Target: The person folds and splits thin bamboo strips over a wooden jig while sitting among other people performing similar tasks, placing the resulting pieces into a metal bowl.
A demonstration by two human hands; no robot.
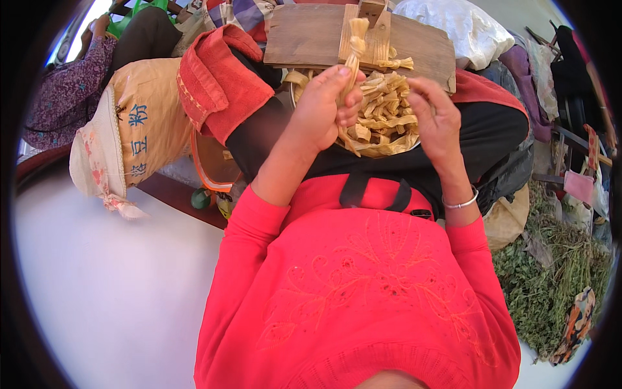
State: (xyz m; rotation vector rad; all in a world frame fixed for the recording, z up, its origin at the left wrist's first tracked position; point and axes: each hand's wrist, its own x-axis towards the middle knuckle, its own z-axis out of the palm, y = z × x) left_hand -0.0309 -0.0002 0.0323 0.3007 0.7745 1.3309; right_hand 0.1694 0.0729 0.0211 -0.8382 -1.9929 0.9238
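the left grip (327,97) is closed around a bundle of pale yellow strips (356,44), and the thumb lies along it. the long axis of this bundle goes nearly straight ahead, away from the body, and it leans a little to the right. its knotted end stands out beyond the left grip, over the wooden board (301,35); where the other end finishes, i cannot tell.

the right grip (439,123) is to the right of the bundle and apart from it. its fingers are half bent and look released; i see no strip in them. so the important relation, in my judgement, is this sideways gap: the knot is ahead and to the left of the right grip, while the left grip is much nearer, directly on the bundle.

between the two grips, a little lower, is a bowl (293,98) with many loose strips (382,120). the right fingertips are close above its right side; whether they touch, i cannot say. ahead of both grips, a short knotted piece (396,63) rests on the board.
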